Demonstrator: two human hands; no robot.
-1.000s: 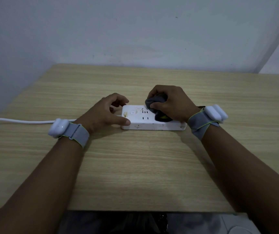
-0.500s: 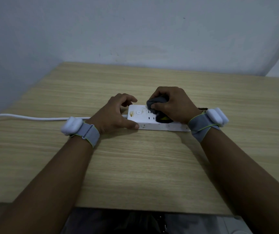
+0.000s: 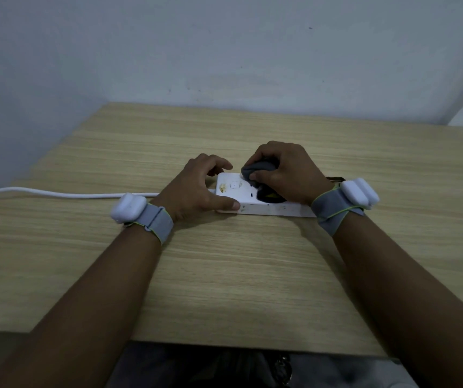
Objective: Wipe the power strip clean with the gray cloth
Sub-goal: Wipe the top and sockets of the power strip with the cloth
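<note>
We see the white power strip lying on the wooden tabletop, held between both hands. The left hand grips its cord end, thumb on the near edge and fingers curled over the far one. The right hand bunches the gray cloth in curled fingers and presses it onto the strip's top, just beside a yellowish stain.
</note>
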